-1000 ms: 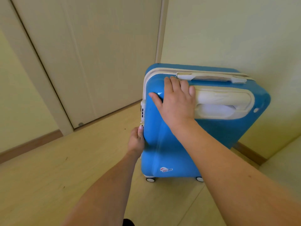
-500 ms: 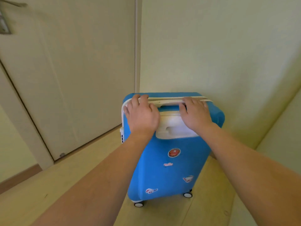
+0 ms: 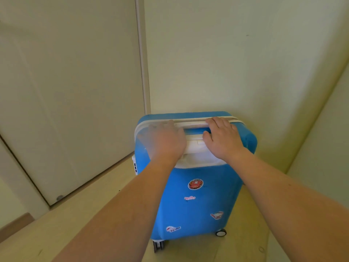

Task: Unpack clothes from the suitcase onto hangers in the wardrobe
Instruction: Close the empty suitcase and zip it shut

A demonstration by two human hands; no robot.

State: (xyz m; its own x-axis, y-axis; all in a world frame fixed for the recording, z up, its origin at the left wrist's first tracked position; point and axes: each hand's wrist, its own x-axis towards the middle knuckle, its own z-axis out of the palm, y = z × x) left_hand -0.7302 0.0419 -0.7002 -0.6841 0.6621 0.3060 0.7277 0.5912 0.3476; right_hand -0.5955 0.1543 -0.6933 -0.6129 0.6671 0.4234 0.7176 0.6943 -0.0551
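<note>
Both hands lie flat on top of the upright, closed blue hard-shell suitcase [image 3: 194, 186]: left hand [image 3: 164, 141], blurred, at its left corner; right hand [image 3: 221, 138] across its white carry handle [image 3: 192, 125], fingers straight. Unpacking looks unstarted; next it needs laying down and opening.

Soft, even, warm-tinted indoor light without glare or hard shadows; motion blur smears the left hand [image 3: 164, 140] while the right hand [image 3: 222, 138] and the suitcase [image 3: 196, 205] stay fairly sharp, and wide-angle distortion bends the wall [image 3: 245, 53] lines near the edges.
</note>
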